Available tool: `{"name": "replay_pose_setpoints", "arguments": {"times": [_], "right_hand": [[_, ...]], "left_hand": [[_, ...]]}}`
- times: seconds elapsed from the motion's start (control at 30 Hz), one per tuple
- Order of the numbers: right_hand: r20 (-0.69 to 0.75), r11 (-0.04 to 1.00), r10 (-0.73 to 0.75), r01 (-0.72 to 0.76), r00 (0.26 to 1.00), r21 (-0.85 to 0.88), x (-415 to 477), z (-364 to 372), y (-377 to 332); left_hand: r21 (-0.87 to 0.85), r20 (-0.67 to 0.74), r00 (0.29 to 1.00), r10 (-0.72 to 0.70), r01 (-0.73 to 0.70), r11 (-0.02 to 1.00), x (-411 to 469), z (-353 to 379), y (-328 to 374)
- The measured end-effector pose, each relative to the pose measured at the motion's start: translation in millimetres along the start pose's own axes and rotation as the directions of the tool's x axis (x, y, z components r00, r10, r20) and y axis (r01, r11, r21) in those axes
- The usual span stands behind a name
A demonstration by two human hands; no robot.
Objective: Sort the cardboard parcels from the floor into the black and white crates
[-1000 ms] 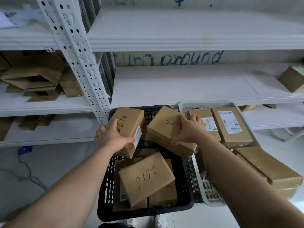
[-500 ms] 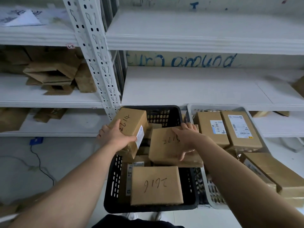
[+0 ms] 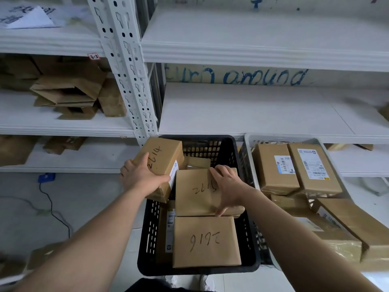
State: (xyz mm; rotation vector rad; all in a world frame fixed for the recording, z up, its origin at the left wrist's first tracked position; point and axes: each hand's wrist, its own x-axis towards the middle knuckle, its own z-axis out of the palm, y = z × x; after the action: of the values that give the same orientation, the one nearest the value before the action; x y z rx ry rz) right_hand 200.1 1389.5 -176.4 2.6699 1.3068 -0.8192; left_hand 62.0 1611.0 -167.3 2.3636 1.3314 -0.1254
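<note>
Floor [image 3: 84,207]: blk crate [image 3: 147,239], wht crate [image 3: 280,137]

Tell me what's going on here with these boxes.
A person is sorting cardboard parcels. The left hand grips the parcel marked 2614, tilted over the far-left corner of the black crate. The right hand holds the parcel marked 2615 across the crate's middle, just behind the parcel marked 2616, which lies flat at the near end. The white crate on the right holds several labelled parcels.
</note>
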Motion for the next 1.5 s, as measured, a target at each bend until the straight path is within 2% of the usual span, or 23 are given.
{"name": "replay_pose_setpoints", "arguments": {"times": [0.07, 0.17, 0.27, 0.37, 0.47, 0.63, 0.73, 0.87, 0.93, 1.13, 1.23, 1.33, 1.43, 1.5], "right_hand": [[0.045, 1.000, 0.003, -0.004, 0.999, 0.027, 3.4, -2.1, -0.7], [0.102, 0.985, 0.033, -0.050, 0.994, 0.168, 11.6, -11.2, 2.2], [0.060, 0.950, 0.064, -0.080, 0.996, 0.302, 24.0, -15.5, 4.5], [0.021, 0.930, 0.099, -0.101, 0.995, 0.352, 42.2, -16.3, 7.5], [0.069, 0.947, 0.088, -0.105, 0.994, 0.304, 62.7, -19.7, 10.3], [0.205, 0.992, 0.081, -0.100, 0.975, 0.082, 91.1, -25.1, 9.5], [0.223, 0.989, 0.054, -0.083, 0.973, 0.122, 104.0, -22.1, 13.1], [0.298, 0.970, 0.184, -0.222, 0.936, 0.097, 107.3, -17.8, 22.3], [0.326, 0.973, 0.183, -0.219, 0.927, 0.076, 102.7, -13.1, 23.9], [0.326, 0.936, 0.010, -0.123, 0.945, 0.330, 99.0, -4.7, 24.6], [0.244, 0.935, -0.053, -0.037, 0.968, 0.352, 92.6, -7.3, 23.9], [0.149, 0.924, -0.050, -0.011, 0.988, 0.383, 85.5, -10.0, 30.2], [0.126, 0.898, -0.027, -0.032, 0.992, 0.440, 79.9, -12.8, 33.1], [0.106, 0.888, -0.009, -0.041, 0.994, 0.458, 78.9, -14.2, 30.3]], "left_hand": [[-0.002, -0.001, 1.000, 0.001, -0.001, 1.000, 3.5, -1.9, -3.2], [-0.020, -0.034, 0.999, 0.017, -0.018, 1.000, 7.7, -2.8, -5.2], [-0.027, -0.066, 0.996, 0.055, -0.057, 0.998, 13.4, -4.9, -5.0], [-0.034, -0.091, 0.991, 0.099, -0.103, 0.994, 22.8, -9.3, -3.2], [-0.053, -0.116, 0.984, 0.133, -0.140, 0.989, 34.3, -12.2, -1.7], [-0.104, -0.133, 0.981, 0.144, -0.159, 0.982, 50.8, -4.7, -1.5], [-0.131, -0.125, 0.984, 0.128, -0.145, 0.981, 55.8, 0.5, -1.0], [-0.137, -0.119, 0.984, 0.132, -0.148, 0.979, 56.6, 3.9, -1.6], [-0.150, -0.106, 0.986, 0.130, -0.145, 0.978, 55.9, 4.3, -1.5], [-0.109, -0.042, 0.980, 0.193, -0.197, 0.974, 54.0, -1.7, 3.6], [-0.049, -0.014, 0.974, 0.225, -0.226, 0.973, 52.1, 1.9, 1.6], [-0.004, 0.000, 0.971, 0.237, -0.237, 0.971, 52.0, 1.0, -1.2], [0.142, -0.026, 0.967, 0.252, -0.246, 0.959, 47.4, -3.9, -1.3], [0.154, -0.063, 0.969, 0.239, -0.227, 0.962, 42.5, -5.1, -2.7]]}}
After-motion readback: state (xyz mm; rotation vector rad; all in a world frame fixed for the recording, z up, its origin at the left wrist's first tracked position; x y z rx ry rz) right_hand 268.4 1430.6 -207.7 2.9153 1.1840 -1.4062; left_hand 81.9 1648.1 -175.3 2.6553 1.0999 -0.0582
